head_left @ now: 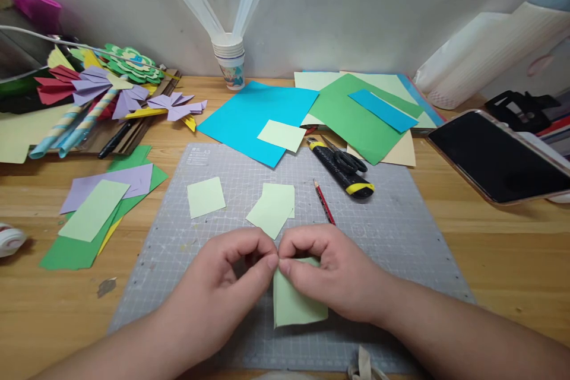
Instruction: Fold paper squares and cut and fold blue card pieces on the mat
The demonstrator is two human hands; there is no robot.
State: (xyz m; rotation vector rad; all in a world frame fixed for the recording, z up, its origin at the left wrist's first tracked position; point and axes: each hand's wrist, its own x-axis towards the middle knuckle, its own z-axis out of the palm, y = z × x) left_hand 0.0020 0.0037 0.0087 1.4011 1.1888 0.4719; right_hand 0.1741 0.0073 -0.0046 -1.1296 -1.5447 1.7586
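Note:
A pale green piece of paper (pixel 299 303), apparently folded, is held up over the grey cutting mat (pixel 169 285). My left hand (pixel 236 285) pinches its top left corner between thumb and forefinger. Close against it, my right hand (pixel 332 273) grips the same paper along the top edge, thumb in front. The fingertips of both hands meet at that corner. Just beyond my hands lie overlapping pale green squares (pixel 271 211), and a single pale green square (pixel 206 197) is farther left. A red and black pencil (pixel 323 202) rests on the mat to the right.
Scissors (pixel 345 157) lie on a black-yellow utility knife (pixel 341 169). Behind are a blue sheet (pixel 253 119), a green sheet (pixel 356 116) and a paper cup (pixel 231 68) of white strips. Paper flowers (pixel 133 62) and paper scraps (pixel 95 214) are left; a phone (pixel 499 157) leans right.

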